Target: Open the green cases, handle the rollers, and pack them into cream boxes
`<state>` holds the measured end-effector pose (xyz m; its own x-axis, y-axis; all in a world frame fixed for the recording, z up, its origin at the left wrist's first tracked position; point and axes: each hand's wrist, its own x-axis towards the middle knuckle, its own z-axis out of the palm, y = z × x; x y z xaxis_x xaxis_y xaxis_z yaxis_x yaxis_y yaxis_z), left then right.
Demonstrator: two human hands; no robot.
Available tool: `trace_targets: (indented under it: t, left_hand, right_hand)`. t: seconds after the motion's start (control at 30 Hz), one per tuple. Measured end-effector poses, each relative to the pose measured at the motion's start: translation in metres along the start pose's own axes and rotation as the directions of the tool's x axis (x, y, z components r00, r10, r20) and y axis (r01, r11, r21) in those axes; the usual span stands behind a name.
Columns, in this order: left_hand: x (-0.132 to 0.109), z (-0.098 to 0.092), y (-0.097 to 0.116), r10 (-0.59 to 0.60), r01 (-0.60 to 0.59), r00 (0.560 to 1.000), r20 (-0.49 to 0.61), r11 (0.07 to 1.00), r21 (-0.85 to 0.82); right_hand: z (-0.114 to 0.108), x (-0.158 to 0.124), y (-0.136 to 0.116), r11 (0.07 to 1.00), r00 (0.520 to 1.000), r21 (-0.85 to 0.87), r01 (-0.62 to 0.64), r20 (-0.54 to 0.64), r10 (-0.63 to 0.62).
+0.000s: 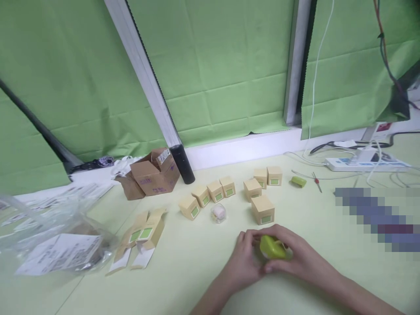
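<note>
Green object [271, 247] between both hands' fingers [259, 238]

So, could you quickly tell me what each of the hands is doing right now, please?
Left hand: closed on the left side of the green object.
Right hand: closed on the same green object from the right.

one head camera looks forward and down, from close above the hands [265, 256], across the pale table [203, 262] toward the green backdrop [223, 65].
</note>
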<state>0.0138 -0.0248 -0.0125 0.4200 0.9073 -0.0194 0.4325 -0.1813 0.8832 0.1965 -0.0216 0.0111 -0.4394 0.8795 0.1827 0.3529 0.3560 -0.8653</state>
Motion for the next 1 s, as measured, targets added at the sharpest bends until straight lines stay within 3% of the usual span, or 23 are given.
trace_targets:
  t: [0.13,0.23,0.53,0.83,1.0]
  left_hand:
    - [-0.002,-0.003,0.004,0.006,-0.008,0.999,0.043,0.999,0.045]
    - [0.001,-0.001,0.005,-0.006,0.005,1.0,0.005,0.996,0.094]
    - [0.001,0.002,-0.001,0.055,-0.055,0.997,-0.047,0.999,0.005]
    - [-0.001,0.0,0.002,-0.002,0.003,1.0,-0.023,1.0,0.002]
    - [0.0,0.001,0.003,0.007,-0.007,1.0,-0.03,1.0,0.006]
  right_hand:
    - [-0.007,0.003,0.005,0.995,0.995,0.084,-0.055,-0.084,0.062]
    - [-0.01,0.003,0.008,0.994,0.996,0.077,-0.076,-0.047,0.079]
    - [0.0,0.004,0.001,0.97,0.982,-0.195,0.146,0.143,-0.119]
    - [0.001,0.001,0.003,0.957,0.988,-0.249,0.149,0.084,-0.132]
    - [-0.001,0.005,0.003,0.95,0.98,-0.263,0.171,0.146,-0.136]
